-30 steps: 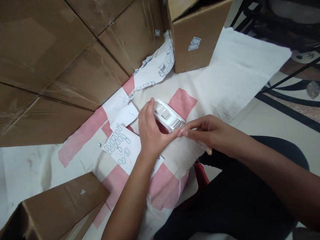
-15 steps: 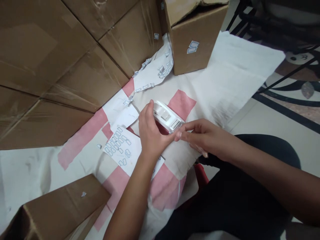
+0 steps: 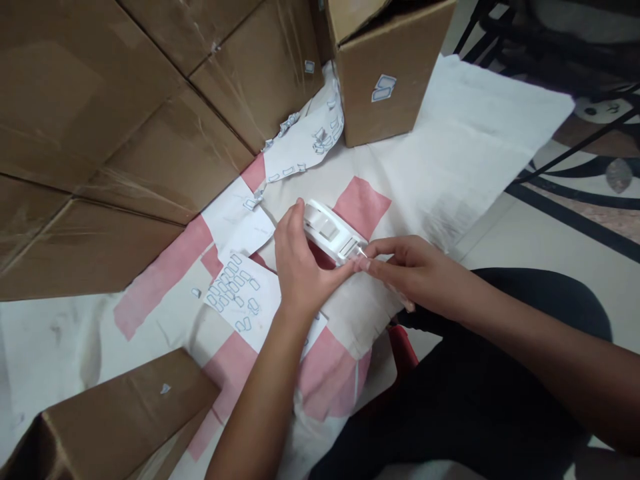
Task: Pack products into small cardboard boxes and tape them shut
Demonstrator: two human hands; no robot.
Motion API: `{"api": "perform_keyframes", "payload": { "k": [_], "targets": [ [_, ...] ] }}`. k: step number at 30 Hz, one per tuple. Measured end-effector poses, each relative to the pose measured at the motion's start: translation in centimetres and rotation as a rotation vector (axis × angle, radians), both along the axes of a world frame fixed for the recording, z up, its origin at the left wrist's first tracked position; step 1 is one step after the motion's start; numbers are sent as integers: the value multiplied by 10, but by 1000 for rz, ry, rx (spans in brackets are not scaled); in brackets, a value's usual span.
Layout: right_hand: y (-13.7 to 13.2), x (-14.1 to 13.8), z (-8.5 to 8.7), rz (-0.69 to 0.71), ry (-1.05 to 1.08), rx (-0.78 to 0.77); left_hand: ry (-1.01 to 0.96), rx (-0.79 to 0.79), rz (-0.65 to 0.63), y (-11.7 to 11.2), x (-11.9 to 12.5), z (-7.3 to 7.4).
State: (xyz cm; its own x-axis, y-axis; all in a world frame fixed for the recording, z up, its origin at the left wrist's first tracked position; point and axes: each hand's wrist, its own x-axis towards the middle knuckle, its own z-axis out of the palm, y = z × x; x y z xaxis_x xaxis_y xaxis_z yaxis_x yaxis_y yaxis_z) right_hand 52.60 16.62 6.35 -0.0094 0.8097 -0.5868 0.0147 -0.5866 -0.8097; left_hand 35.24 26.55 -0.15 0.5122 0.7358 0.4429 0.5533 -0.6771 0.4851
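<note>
Near the middle of the cloth [image 3: 450, 153], the white dispenser [image 3: 330, 232] is clamped from the left by the left hand [image 3: 300, 267] and pinched at its near-right tip by the right hand [image 3: 415, 270], its long axis slanted between both hands

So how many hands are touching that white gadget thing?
2. The left hand wraps around the white dispenser from its near side. The right hand pinches at the dispenser's front end. No other hands are in view.
</note>
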Motion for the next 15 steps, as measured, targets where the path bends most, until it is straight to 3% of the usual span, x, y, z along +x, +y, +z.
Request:
{"api": "perform_keyframes", "payload": {
  "k": [11,15],
  "targets": [
    [2,0,-6,-6,-14,15,11,42,-16,0,0,0],
    [3,1,-7,-7,-10,10,9,86,-78,-3,0,3]
  ]
}}
